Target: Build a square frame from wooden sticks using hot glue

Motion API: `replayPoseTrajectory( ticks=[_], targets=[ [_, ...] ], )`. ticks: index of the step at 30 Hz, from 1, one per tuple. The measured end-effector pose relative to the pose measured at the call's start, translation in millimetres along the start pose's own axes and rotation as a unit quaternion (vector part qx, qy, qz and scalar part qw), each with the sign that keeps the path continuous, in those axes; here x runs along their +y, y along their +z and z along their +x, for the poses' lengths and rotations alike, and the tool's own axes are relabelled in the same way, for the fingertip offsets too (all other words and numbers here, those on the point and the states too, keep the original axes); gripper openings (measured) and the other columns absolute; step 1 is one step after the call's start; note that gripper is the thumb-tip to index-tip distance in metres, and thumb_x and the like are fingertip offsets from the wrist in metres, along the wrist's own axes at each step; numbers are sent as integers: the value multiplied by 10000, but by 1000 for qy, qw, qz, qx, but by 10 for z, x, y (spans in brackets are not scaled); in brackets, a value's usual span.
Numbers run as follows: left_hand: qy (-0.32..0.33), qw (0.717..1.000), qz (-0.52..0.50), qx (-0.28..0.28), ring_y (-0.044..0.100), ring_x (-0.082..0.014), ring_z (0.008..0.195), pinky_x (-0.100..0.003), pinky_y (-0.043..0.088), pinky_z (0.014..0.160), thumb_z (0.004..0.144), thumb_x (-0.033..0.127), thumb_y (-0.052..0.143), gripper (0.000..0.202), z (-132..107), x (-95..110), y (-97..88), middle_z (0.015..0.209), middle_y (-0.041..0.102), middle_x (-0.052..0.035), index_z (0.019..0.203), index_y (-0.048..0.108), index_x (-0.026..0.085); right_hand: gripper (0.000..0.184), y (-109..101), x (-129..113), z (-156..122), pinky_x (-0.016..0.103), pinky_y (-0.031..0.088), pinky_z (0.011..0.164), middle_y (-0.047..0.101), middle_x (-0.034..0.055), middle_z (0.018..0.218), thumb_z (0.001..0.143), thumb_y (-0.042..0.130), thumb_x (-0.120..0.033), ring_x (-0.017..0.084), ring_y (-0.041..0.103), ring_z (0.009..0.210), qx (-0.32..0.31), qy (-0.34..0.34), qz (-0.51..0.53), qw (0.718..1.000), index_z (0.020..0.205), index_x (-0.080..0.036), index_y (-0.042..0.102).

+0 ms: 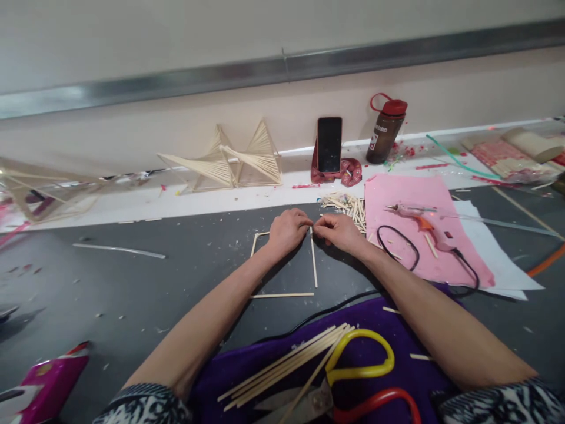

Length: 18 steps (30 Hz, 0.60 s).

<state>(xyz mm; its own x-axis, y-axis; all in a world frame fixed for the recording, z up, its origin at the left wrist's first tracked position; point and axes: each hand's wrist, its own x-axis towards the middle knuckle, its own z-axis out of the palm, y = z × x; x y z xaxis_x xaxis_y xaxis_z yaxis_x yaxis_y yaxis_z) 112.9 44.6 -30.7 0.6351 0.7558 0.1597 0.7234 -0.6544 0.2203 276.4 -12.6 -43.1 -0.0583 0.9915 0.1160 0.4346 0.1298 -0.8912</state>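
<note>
Thin wooden sticks lie in a square outline on the grey table. At its far right corner the fingertips of my left hand [289, 229] and my right hand [339, 231] come together. Both hands are closed in a pinch at the top end of the right-side stick [313, 259]. My left hand partly covers the far stick [263, 234], and my forearm crosses the left-side stick [253, 245]. The near stick [282, 295] lies flat, with a small gap between it and the right-side stick. What exactly sits between the fingertips is too small to see.
Beyond my right hand are a pile of short sticks [346, 206] and a glue gun [424, 224] on pink paper [397, 191]. Scissors [359, 353] and long sticks [282, 368] rest on purple cloth [238, 359]. Stick structures [220, 162], a phone [329, 144] and a bottle [386, 132] line the wall.
</note>
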Motion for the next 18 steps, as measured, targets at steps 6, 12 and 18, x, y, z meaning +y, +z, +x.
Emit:
replayPoseTrajectory(
  ticks=[6, 12, 18],
  targets=[
    [2, 1000, -3, -13, 560, -165, 1000, -284, 440, 877, 836, 232, 442, 326, -15, 3, -32, 1121, 640, 0, 1056, 680, 263, 175, -10, 8, 7, 181, 361, 468, 594, -33, 537, 763, 524, -287, 77, 520, 445, -2, -6, 7, 1000, 674, -170, 619],
    [-16, 994, -104, -27, 584, -160, 1024, -253, 437, 914, 794, 211, 472, 354, -19, -22, -133, 1101, 667, -18, 1090, 666, 213, 164, -16, -13, 8, 183, 366, 461, 620, -27, 589, 762, 518, -279, 73, 527, 441, 1, -9, 16, 1000, 697, -169, 621],
    [-88, 989, -118, 9, 624, -148, 860, -244, 462, 780, 842, 339, 451, 289, -77, -82, -207, 936, 704, -10, 884, 704, 207, 177, -27, -51, -16, 181, 368, 460, 625, -29, 627, 784, 495, -280, 68, 532, 442, 9, -10, -1, 1000, 717, -173, 619]
  ],
)
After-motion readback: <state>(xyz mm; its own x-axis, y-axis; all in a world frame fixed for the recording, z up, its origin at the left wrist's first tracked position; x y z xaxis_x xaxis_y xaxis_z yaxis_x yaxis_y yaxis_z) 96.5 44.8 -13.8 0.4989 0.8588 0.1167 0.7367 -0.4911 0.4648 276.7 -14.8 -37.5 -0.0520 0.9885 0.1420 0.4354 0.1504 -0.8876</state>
